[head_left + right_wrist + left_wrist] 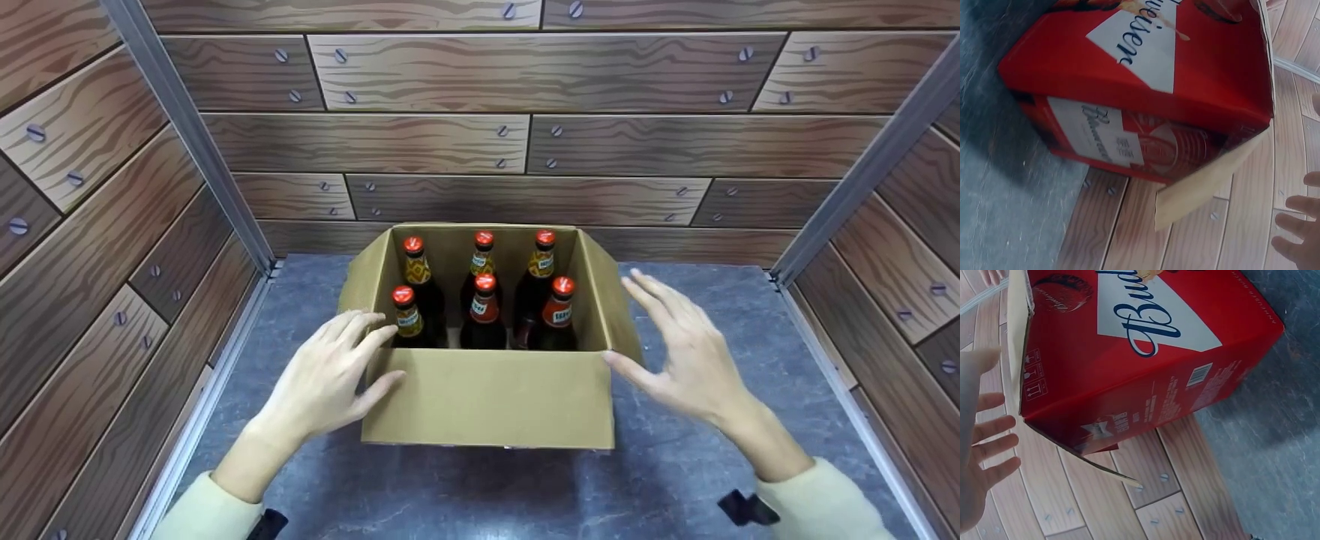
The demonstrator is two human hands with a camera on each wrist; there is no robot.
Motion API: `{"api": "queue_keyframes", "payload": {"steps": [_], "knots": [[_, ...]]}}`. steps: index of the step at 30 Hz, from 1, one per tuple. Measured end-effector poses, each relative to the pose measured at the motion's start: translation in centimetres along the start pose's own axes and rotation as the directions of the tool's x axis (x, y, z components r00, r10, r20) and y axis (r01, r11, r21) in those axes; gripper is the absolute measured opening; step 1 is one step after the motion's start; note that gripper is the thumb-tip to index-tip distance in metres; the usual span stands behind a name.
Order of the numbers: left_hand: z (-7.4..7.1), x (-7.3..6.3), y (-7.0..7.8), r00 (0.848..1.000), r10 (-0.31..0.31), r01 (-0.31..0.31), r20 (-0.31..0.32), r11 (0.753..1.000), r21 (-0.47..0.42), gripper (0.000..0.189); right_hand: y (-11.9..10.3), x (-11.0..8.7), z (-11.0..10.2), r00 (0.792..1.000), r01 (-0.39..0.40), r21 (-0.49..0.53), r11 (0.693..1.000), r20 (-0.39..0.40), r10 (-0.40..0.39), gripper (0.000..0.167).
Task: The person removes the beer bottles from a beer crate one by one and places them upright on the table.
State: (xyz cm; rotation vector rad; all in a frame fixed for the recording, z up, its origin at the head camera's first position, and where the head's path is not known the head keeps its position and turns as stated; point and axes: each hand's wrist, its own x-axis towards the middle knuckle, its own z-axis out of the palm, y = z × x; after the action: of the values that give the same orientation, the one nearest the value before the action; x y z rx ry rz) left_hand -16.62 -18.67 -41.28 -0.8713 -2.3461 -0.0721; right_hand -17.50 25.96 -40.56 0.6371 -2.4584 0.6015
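Observation:
A cardboard box (487,397) stands with its top flaps folded outward. Inside are several dark glass bottles (486,311) with red caps, some labels yellow and some red. My left hand (326,375), fingers loosely spread, overlaps the box's front left corner in the head view. To the right, my right hand (686,352) is spread with its thumb close by the front right corner. Both wrist views show the printed red outside of the box (1100,377), with the left hand's straight fingers (995,430) by its upper edge. Neither hand grips anything.
The box rests on a dark blue-grey surface (480,495). Wood-patterned panels (547,71) rise behind it and on both sides, with metal strips (199,142) along the corners. The right side flap (1207,185) sticks outward from the box.

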Motion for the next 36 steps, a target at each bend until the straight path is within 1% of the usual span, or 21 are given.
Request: {"api": "queue_keyframes", "payload": {"steps": [3, 8, 11, 15, 20, 25, 31, 36], "knots": [[0.3, 0.0, 0.0, 1.000, -0.002, 0.001, -0.006, 1.000, -0.027, 0.044, -0.2, 1.0, 0.7, 1.000, -0.009, 0.079, 0.997, 0.007, 0.009, 0.082], [0.9, -0.1, -0.2, 0.999, 0.010, -0.012, -0.037, 0.998, -0.061, 0.033, -0.3, 2.8, 1.6, 0.997, -0.036, 0.182, 0.983, 0.076, 0.023, 0.072], [1.2, -0.3, -0.3, 0.998, 0.023, -0.027, -0.065, 0.997, -0.066, 0.029, -0.3, 3.9, 2.1, 0.993, -0.034, 0.213, 0.976, 0.117, 0.009, 0.068], [1.5, -0.4, -0.4, 0.995, 0.035, -0.043, -0.096, 0.996, -0.076, 0.029, 0.0, 5.2, 2.9, 0.990, -0.020, 0.217, 0.976, 0.142, -0.012, 0.063], [1.7, -0.4, -0.3, 0.995, 0.025, -0.034, -0.098, 0.995, -0.095, 0.029, 0.4, 6.4, 3.7, 0.984, -0.013, 0.224, 0.974, 0.175, -0.027, 0.058], [1.7, -0.4, -0.3, 0.995, 0.016, -0.026, -0.099, 0.994, -0.106, 0.028, 0.7, 7.1, 4.1, 0.979, -0.025, 0.223, 0.975, 0.203, -0.022, 0.054], [1.7, -0.3, -0.3, 0.996, 0.004, -0.012, -0.094, 0.996, -0.091, 0.028, 0.7, 7.6, 4.3, 0.977, -0.031, 0.217, 0.976, 0.212, -0.016, 0.043], [1.8, -0.3, -0.3, 0.995, 0.006, -0.014, -0.095, 0.996, -0.084, 0.028, 0.5, 7.8, 4.6, 0.976, -0.046, 0.218, 0.975, 0.216, -0.003, 0.037]]}}
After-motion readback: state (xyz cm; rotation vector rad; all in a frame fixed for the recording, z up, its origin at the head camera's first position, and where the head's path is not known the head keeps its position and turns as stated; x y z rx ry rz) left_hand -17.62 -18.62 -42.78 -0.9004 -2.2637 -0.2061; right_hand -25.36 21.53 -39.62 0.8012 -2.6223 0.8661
